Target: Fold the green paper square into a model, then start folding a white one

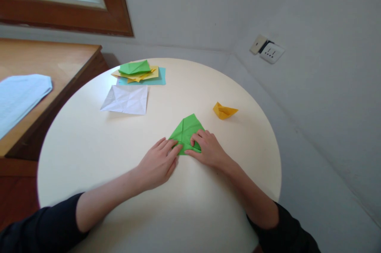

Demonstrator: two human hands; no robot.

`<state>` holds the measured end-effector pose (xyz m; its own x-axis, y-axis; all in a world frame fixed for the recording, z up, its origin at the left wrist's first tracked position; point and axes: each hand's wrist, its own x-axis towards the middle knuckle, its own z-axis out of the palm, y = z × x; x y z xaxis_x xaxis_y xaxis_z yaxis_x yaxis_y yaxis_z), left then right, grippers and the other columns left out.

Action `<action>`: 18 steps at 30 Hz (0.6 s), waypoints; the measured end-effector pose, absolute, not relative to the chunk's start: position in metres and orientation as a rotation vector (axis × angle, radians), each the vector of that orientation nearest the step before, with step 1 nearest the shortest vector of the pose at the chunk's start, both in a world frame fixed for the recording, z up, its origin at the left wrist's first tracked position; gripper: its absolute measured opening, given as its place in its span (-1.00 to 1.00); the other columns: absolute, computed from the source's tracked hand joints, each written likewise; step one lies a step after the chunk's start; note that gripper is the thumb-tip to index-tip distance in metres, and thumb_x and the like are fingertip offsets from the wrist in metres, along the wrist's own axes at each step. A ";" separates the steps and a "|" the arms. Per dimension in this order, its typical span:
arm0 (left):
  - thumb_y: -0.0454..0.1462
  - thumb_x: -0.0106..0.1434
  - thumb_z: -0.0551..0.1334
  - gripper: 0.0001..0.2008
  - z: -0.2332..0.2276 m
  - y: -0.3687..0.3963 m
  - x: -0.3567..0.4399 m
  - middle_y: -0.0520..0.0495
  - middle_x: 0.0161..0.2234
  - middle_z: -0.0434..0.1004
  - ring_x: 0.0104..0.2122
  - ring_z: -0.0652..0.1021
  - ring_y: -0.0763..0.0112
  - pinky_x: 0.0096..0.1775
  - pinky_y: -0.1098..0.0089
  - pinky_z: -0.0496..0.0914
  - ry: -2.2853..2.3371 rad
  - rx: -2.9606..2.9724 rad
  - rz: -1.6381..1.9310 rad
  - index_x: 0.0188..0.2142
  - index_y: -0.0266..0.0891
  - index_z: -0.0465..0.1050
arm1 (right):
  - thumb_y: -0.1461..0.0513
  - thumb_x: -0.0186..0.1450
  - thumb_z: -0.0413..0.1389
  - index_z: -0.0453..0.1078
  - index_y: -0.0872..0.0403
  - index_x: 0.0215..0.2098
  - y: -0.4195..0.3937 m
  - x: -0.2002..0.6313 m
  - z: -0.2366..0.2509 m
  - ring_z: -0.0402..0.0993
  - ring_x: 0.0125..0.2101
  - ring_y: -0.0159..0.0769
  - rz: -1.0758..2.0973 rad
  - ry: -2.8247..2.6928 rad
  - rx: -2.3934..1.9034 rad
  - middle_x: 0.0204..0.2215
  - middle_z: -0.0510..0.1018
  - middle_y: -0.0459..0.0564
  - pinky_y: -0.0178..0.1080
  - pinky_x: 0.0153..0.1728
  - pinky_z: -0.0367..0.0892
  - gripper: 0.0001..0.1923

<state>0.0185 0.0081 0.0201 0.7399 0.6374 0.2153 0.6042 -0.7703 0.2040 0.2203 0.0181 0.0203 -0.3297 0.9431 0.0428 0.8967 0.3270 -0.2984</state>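
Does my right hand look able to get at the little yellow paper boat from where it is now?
Probably yes. The right hand presses on the green folded paper, and the yellow paper boat sits just beyond it to the right, with only bare table between them.

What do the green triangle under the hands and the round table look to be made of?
Green triangle: thin matte paper, judging by its sharp creases and flat folded layers. Round table: smooth cream top with a soft sheen, probably laminate or painted board; the picture leaves that open.

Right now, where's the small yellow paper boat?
The yellow paper boat sits on the round table, right of centre, just beyond the green folded paper under both hands.
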 end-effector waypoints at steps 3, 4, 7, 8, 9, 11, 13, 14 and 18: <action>-0.29 0.28 -0.01 -0.64 0.019 0.008 0.023 -0.26 -0.12 0.39 -0.09 0.41 0.18 0.04 0.07 0.24 1.033 2.839 0.424 0.05 -0.33 0.23 | 0.05 0.12 0.19 0.33 0.06 -0.40 0.018 0.220 0.020 0.28 -0.29 -0.23 0.336 -2.384 -1.684 -0.35 0.39 -0.03 -0.23 -0.27 0.11 -0.74; -0.27 0.29 -0.01 -0.62 0.019 0.007 0.024 -0.26 -0.14 0.38 -0.09 0.40 0.17 0.04 0.06 0.24 1.033 2.855 0.413 0.07 -0.34 0.22 | 0.04 0.13 0.19 0.33 0.06 -0.40 0.018 0.220 0.021 0.27 -0.29 -0.23 0.333 -2.384 -1.682 -0.35 0.39 -0.03 -0.23 -0.27 0.11 -0.73; -0.25 0.30 -0.03 -0.62 0.017 0.007 0.026 -0.27 -0.14 0.35 -0.08 0.37 0.13 0.04 0.04 0.23 1.040 2.886 0.377 0.07 -0.37 0.21 | 0.03 0.13 0.18 0.33 0.06 -0.39 0.017 0.219 0.021 0.27 -0.29 -0.22 0.321 -2.387 -1.681 -0.35 0.39 -0.03 -0.22 -0.28 0.10 -0.73; -0.25 0.30 -0.04 -0.62 0.017 0.007 0.026 -0.28 -0.14 0.34 -0.08 0.36 0.13 0.04 0.05 0.22 1.038 2.891 0.369 0.07 -0.39 0.22 | 0.03 0.13 0.18 0.33 0.06 -0.39 0.017 0.219 0.022 0.27 -0.28 -0.22 0.322 -2.386 -1.685 -0.35 0.39 -0.03 -0.22 -0.27 0.10 -0.73; -0.26 0.30 -0.04 -0.62 0.017 0.007 0.026 -0.28 -0.13 0.33 -0.08 0.36 0.13 0.04 0.06 0.23 1.034 2.893 0.365 0.06 -0.40 0.22 | 0.03 0.13 0.18 0.32 0.06 -0.39 0.017 0.219 0.022 0.27 -0.28 -0.22 0.325 -2.384 -1.690 -0.35 0.39 -0.03 -0.22 -0.27 0.10 -0.73; -0.27 0.30 -0.04 -0.63 0.017 0.007 0.025 -0.28 -0.13 0.33 -0.09 0.36 0.14 0.03 0.08 0.25 1.028 2.891 0.368 0.05 -0.39 0.24 | 0.03 0.13 0.18 0.32 0.06 -0.39 0.017 0.218 0.022 0.27 -0.27 -0.23 0.331 -2.377 -1.700 -0.35 0.39 -0.03 -0.22 -0.27 0.10 -0.73; -0.28 0.30 -0.04 -0.64 0.018 0.007 0.025 -0.27 -0.13 0.33 -0.09 0.37 0.14 0.02 0.09 0.27 1.027 2.890 0.374 0.03 -0.38 0.26 | 0.02 0.14 0.17 0.32 0.06 -0.39 0.017 0.218 0.022 0.27 -0.27 -0.23 0.328 -2.372 -1.706 -0.35 0.40 -0.04 -0.22 -0.27 0.10 -0.72; -0.28 0.30 -0.03 -0.65 0.018 0.007 0.025 -0.28 -0.13 0.33 -0.10 0.37 0.14 0.01 0.09 0.28 1.027 2.892 0.376 0.03 -0.38 0.27 | 0.02 0.14 0.17 0.32 0.06 -0.40 0.017 0.218 0.021 0.27 -0.27 -0.23 0.322 -2.369 -1.709 -0.35 0.40 -0.04 -0.22 -0.27 0.10 -0.72; -0.29 0.30 -0.04 -0.62 0.018 0.007 0.024 -0.32 -0.11 0.34 -0.06 0.37 0.11 0.04 0.07 0.26 1.017 2.895 0.371 0.03 -0.45 0.28 | 0.01 0.13 0.17 0.33 0.06 -0.40 0.017 0.218 0.020 0.28 -0.27 -0.22 0.295 -2.370 -1.715 -0.35 0.40 -0.04 -0.22 -0.28 0.10 -0.71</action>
<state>0.0244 0.0068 0.0181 0.7546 0.6224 0.2077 0.6102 -0.7821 0.1268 0.2177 0.0174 0.0204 -0.3062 0.9509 0.0453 0.9108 0.3065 -0.2766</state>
